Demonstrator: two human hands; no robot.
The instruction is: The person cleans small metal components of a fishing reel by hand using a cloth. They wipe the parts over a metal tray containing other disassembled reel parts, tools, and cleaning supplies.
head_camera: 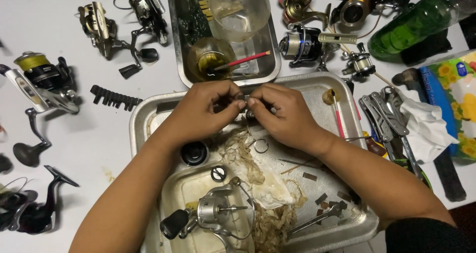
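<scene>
White counter (pixel 99 149) is covered in fishing reels, so biggest stuff first. Big metal tray (pixel 144 119) sits in the middle with both hands working over its far end. A second, smaller tray (pixel 174 45) sits just behind it, holding a clear plastic cup (pixel 239 10), a jar of yellowish oil (pixel 210 58) and a red brush (pixel 245 59) leaning across the jar. Green bottle (pixel 421 20) lies top right, tissue pack (pixel 458 104) with yellow flowers at the right edge, and a multitool (pixel 384 115) opened up just beside the big tray.

In the near end of the big tray there's a silver reel (pixel 213 213) lying on a grimy rag (pixel 263 183), with stringy dirty fibres all around it. A black round cap (pixel 194 153) sits near the left forearm, a wire ring (pixel 261 145) lies just under the right hand.

Left hand (pixel 201 112) and right hand (pixel 285 115) meet fingertip to fingertip, each grip pinched closed on a small dark metal part (pixel 243 103) held between them just above the tray. Too small and too covered by fingers to tell what kind of part it is

Loose reels: yellow-spool reel (pixel 42 74) far left, blue reel (pixel 302 44) behind the right hand
</scene>
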